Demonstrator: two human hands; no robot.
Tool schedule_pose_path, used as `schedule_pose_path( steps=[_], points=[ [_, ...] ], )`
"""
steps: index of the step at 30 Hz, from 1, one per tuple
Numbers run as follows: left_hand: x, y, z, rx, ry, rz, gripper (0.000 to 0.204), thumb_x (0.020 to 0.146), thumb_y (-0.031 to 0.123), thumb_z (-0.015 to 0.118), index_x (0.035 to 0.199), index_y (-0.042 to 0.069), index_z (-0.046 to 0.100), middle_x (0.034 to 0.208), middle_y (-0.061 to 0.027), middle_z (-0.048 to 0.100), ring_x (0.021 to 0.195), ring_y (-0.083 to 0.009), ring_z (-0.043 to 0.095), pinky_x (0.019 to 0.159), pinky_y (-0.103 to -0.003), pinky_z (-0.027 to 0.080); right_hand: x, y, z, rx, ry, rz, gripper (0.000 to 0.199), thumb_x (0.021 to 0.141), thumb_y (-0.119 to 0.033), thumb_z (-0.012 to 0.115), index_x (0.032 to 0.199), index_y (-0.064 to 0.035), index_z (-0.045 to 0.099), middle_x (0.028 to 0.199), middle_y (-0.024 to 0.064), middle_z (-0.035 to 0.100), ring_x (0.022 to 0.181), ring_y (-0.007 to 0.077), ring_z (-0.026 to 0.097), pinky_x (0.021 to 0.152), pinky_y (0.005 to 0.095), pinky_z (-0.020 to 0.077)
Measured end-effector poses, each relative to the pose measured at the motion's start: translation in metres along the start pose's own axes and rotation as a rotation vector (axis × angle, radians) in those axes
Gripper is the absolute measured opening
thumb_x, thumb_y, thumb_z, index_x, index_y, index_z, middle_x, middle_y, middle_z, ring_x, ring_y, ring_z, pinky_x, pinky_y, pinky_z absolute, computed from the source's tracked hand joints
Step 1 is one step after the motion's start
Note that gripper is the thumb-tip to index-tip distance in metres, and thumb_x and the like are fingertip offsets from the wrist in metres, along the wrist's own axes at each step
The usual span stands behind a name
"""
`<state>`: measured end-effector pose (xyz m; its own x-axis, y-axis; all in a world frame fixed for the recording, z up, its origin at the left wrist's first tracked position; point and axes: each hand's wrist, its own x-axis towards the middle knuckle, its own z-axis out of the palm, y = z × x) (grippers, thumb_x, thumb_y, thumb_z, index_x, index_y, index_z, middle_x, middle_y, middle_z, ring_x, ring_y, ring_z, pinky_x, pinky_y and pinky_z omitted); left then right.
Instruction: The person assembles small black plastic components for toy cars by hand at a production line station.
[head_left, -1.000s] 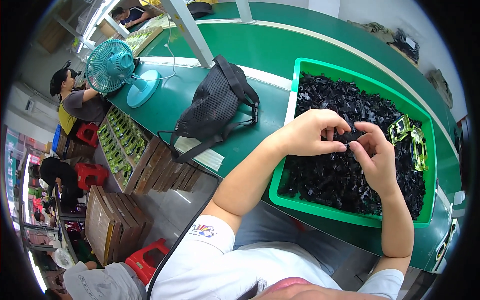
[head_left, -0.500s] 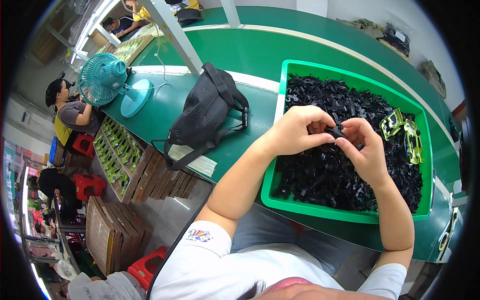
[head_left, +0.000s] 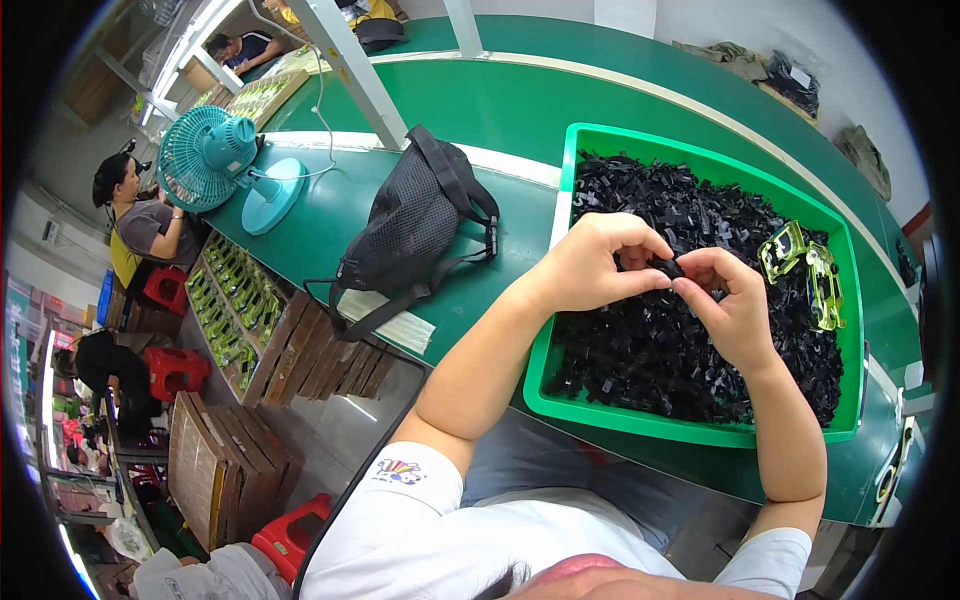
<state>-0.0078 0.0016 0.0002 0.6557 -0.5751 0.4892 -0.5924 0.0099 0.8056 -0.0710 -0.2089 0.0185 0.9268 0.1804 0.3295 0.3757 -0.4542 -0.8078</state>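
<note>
Little has shifted since the earlier frames: both hands are still held together over the green bin [head_left: 566, 190], though the view has swung slightly to the left. A small black part [head_left: 667, 267] is pinched between the left hand [head_left: 592, 264] and the right hand [head_left: 728, 306], fingertips of both closed on it above the heap of black plastic pieces [head_left: 660, 350] that fills the bin. The part's shape is mostly hidden by the fingers and cannot be made out. Two yellow-green toy cars [head_left: 805, 272] are seen lying on the heap, toward the bin's far right corner.

Just left of the bin a black mesh bag [head_left: 410, 230] is laid on the green table [head_left: 480, 100], with a white slip of paper [head_left: 385, 318] partly tucked under its strap. Farther left a teal desk fan [head_left: 215, 160] is stood on the table. Beyond the table edge, trays of green items are stacked beside brown cartons and red stools, and a seated person [head_left: 140, 215] is seen there — another is cut off at the top rim. Everything toward the rim is bent and blurred by the lens.
</note>
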Motion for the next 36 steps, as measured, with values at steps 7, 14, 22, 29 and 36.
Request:
schedule_pose_path(
  steps=[7,14,22,29,36],
  points=[
    [0.000,-0.001,0.000,-0.039,-0.048,0.011,0.028,0.078,0.013,0.081,0.101,0.004,0.069,0.082,-0.0035,0.065,0.072,-0.0107,0.063,0.066,-0.025,0.050,0.000,0.001,0.001,0.003,-0.001,0.018,0.016,0.083,-0.003,0.073,0.097,0.0007,0.067,0.084,0.0047,0.068,0.075,0.0101,0.063,0.067,0.0239,0.0511],
    [0.000,0.000,0.000,-0.008,-0.045,-0.004,0.027,0.078,0.012,0.080,0.102,0.003,0.069,0.084,-0.0038,0.066,0.072,-0.0113,0.063,0.067,-0.026,0.051,0.000,-0.005,0.000,0.033,0.024,0.020,0.017,0.082,-0.002,0.073,0.097,0.0009,0.067,0.085,0.0044,0.067,0.075,0.0099,0.063,0.068,0.0236,0.0509],
    [-0.001,-0.004,0.002,-0.069,-0.076,-0.009,0.028,0.081,0.015,0.079,0.103,0.001,0.069,0.081,-0.0041,0.067,0.072,-0.0099,0.062,0.068,-0.025,0.051,-0.003,0.005,-0.001,0.044,0.009,0.016,0.017,0.082,-0.001,0.074,0.097,0.0007,0.066,0.085,0.0040,0.068,0.074,0.0089,0.062,0.068,0.0229,0.0505],
    [-0.002,-0.003,0.002,-0.094,-0.084,-0.125,0.030,0.083,0.016,0.078,0.106,0.001,0.067,0.078,-0.0025,0.066,0.071,-0.0085,0.061,0.067,-0.024,0.051,-0.003,0.005,0.001,0.031,0.015,-0.008,0.019,0.082,0.000,0.073,0.100,0.0005,0.065,0.084,0.0032,0.067,0.072,0.0080,0.061,0.067,0.0224,0.0494],
    [0.001,-0.002,0.004,-0.167,-0.031,-0.032,0.026,0.081,0.010,0.076,0.101,-0.001,0.064,0.078,-0.0056,0.067,0.071,-0.0102,0.064,0.068,-0.025,0.053,-0.001,0.005,0.003,0.115,0.037,0.037,0.022,0.083,-0.001,0.072,0.103,0.0003,0.063,0.085,0.0026,0.066,0.074,0.0075,0.060,0.070,0.0224,0.0493]
  ],
)
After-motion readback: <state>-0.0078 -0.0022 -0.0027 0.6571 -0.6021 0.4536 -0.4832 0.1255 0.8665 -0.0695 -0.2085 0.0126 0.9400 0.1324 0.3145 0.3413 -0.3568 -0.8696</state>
